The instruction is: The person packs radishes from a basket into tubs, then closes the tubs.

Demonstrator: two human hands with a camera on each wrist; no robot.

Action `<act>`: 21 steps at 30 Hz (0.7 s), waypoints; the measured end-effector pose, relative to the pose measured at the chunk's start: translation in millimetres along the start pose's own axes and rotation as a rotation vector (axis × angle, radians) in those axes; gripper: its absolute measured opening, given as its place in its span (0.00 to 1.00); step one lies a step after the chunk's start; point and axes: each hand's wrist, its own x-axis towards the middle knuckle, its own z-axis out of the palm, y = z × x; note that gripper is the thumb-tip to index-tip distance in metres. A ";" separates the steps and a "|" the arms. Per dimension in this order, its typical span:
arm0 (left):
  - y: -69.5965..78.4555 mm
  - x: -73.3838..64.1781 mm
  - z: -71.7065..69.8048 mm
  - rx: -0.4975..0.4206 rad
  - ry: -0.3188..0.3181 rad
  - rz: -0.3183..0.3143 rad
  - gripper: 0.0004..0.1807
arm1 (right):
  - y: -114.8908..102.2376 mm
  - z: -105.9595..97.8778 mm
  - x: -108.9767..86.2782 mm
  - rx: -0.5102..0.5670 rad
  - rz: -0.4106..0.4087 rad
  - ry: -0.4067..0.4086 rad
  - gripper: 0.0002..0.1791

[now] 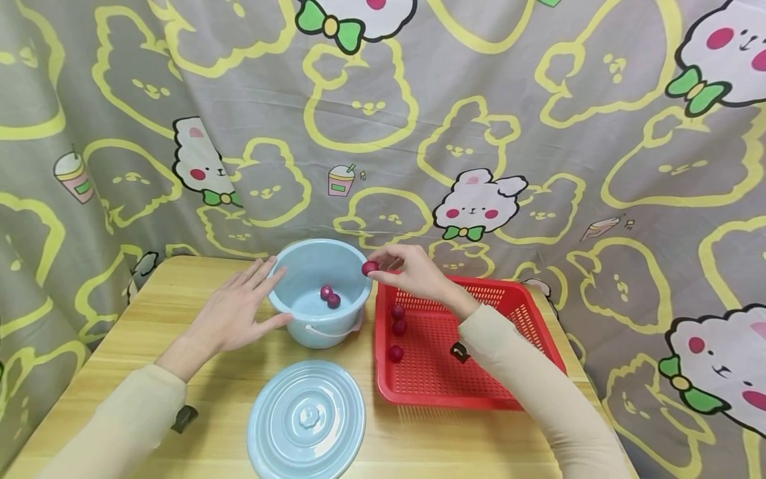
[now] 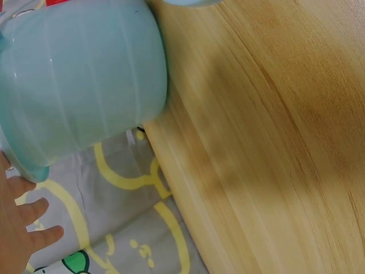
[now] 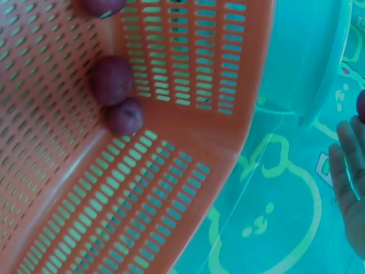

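Note:
At the right rim of a light blue bucket (image 1: 320,326), my right hand (image 1: 419,274) pinches a dark red plum (image 1: 370,268) between thumb and fingers. Two more plums (image 1: 333,301) lie on the bucket's floor. My left hand (image 1: 236,306) is spread with straight fingers along the bucket's left rim; the left wrist view shows its fingertips by the bucket (image 2: 85,80). Along the left side of a red plastic basket (image 1: 455,392) sit three plums (image 1: 396,354). In the right wrist view the held plum (image 3: 361,106) is cut off by the frame edge.
The blue round lid (image 1: 308,418) lies knob up on the wooden table (image 1: 209,432), in front of the bucket. Behind the table hangs a patterned grey curtain (image 1: 269,100). The basket stands right of the bucket, under my right forearm (image 1: 532,379).

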 end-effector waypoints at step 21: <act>-0.7 -0.4 0.1 0.003 0.000 0.003 0.52 | -15.7 45.7 24.2 -0.035 -0.075 -0.072 0.14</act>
